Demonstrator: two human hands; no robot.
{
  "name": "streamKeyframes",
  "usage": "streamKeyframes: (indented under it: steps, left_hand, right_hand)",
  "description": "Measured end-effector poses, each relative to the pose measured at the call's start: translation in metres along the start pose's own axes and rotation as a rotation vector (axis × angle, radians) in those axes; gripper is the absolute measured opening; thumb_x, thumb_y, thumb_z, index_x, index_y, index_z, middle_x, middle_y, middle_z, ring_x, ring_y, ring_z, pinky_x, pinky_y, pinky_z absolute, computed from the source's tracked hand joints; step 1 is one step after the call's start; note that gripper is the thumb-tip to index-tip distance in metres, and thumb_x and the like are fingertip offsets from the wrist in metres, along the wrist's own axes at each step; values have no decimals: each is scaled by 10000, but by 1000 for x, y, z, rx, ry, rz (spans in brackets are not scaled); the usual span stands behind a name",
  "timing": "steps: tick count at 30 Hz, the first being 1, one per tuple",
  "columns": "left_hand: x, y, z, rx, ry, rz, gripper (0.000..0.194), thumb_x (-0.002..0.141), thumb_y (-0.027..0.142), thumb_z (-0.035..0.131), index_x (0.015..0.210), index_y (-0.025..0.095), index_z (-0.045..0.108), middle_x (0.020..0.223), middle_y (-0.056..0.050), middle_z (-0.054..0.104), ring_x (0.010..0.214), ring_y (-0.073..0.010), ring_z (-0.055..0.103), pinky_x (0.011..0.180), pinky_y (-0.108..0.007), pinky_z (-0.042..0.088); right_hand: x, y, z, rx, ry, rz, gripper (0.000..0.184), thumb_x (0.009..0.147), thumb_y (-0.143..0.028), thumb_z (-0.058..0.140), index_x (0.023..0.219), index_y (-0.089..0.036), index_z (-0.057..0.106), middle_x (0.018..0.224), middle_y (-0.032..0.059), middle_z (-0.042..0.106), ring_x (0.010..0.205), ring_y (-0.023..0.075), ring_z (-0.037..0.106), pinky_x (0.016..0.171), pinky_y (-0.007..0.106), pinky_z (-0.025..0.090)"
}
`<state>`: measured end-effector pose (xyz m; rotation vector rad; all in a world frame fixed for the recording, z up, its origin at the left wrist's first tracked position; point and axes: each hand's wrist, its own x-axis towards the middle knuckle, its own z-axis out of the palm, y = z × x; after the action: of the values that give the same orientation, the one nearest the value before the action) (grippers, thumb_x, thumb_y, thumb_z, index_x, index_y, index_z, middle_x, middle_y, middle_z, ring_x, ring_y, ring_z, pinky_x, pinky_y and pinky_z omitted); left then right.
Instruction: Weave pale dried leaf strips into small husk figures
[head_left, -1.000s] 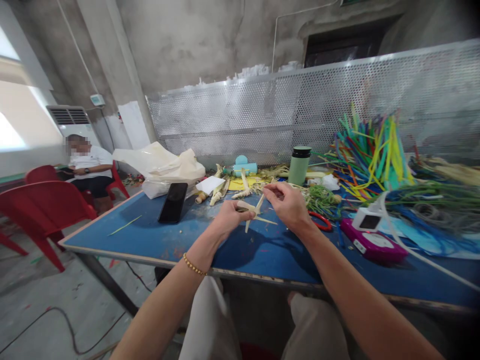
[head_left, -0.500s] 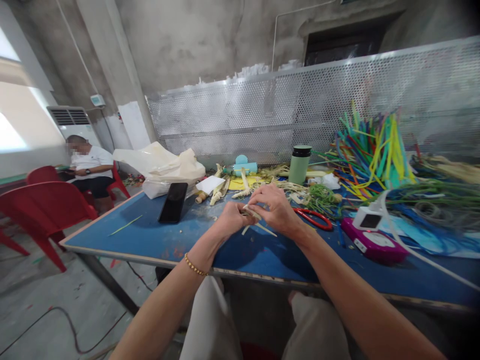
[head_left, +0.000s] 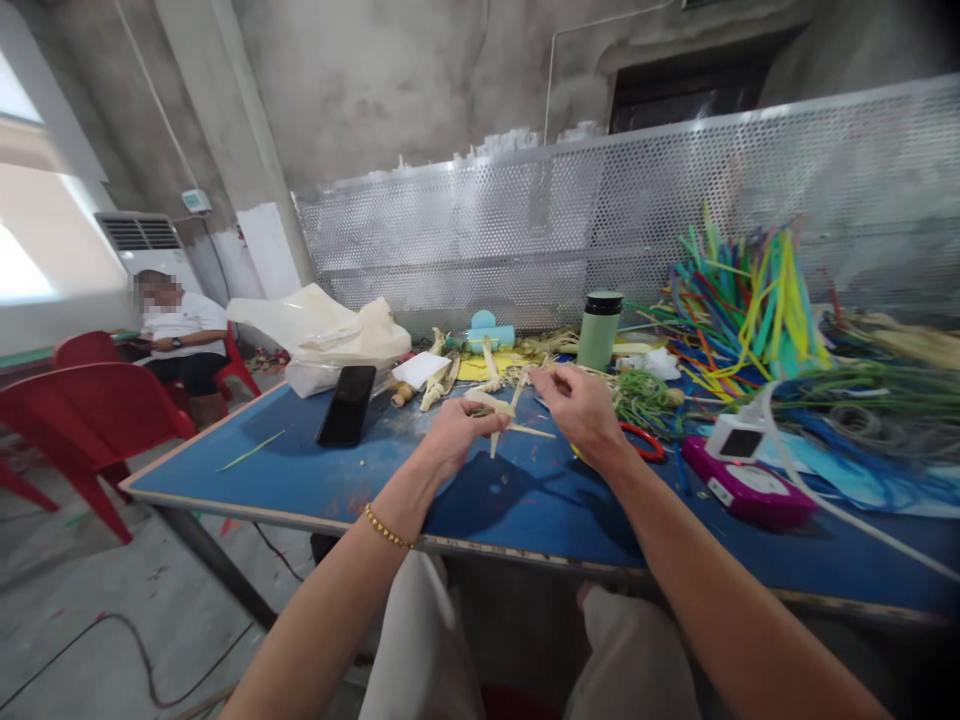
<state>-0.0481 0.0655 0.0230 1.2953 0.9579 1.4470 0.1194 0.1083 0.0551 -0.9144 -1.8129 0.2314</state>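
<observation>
Over the blue table, my left hand (head_left: 456, 432) pinches a small folded piece of pale, flat plant-like strips (head_left: 498, 404) between thumb and fingers. Loose strip ends stick out of it to the right and downward. My right hand (head_left: 581, 405) is just to the right, fingers curled in a pinch at the upper end of a raised pale strip (head_left: 519, 390) that rises from the piece. The exact grip at those fingertips is hard to make out. Red-handled scissors (head_left: 646, 440) lie on the table, partly hidden behind my right wrist.
A black phone (head_left: 346, 405) and a pale plastic bag (head_left: 337, 335) are at the left. Behind are a green tumbler (head_left: 599, 335) and pale plant scraps. Coloured strips (head_left: 765, 300) and a magenta device (head_left: 750, 485) with a cable fill the right. A seated person (head_left: 180, 335) is far left.
My hands, close together before, have moved apart. The right one has gone up and to the right, with a strip raised near its fingertips. The folded piece now shows more openly in my left hand.
</observation>
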Motion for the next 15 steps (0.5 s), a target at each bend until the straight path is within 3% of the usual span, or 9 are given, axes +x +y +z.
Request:
streamKeyframes:
  steps: [4,9,15]
  left_hand:
    - [2,-2,-1,-32,1,46,291,543,321,852,715,118,733,666,-37,656,628,-119,530,629,-263,388]
    - [0,-1,1,-15,-31,29,316,529,330,864,701,109,717,645,-37,646,601,-116,518,594,-260,370]
    - [-1,-1,2,-32,-35,31,332,528,347,873,683,105,708,612,-25,619,579,-104,495,589,-259,367]
  right_hand:
    - [-3,-4,1,183,-327,112,353,798,-458,580,616,-157,616,543,-5,503,540,128,443,524,267,330]
    - [-5,-5,6,275,-327,100,251,742,-375,596,611,-162,577,557,-17,500,546,113,427,524,249,326]
    - [-3,0,7,166,-320,48,250,758,-364,563,607,-164,574,560,-4,512,553,123,431,543,260,331]
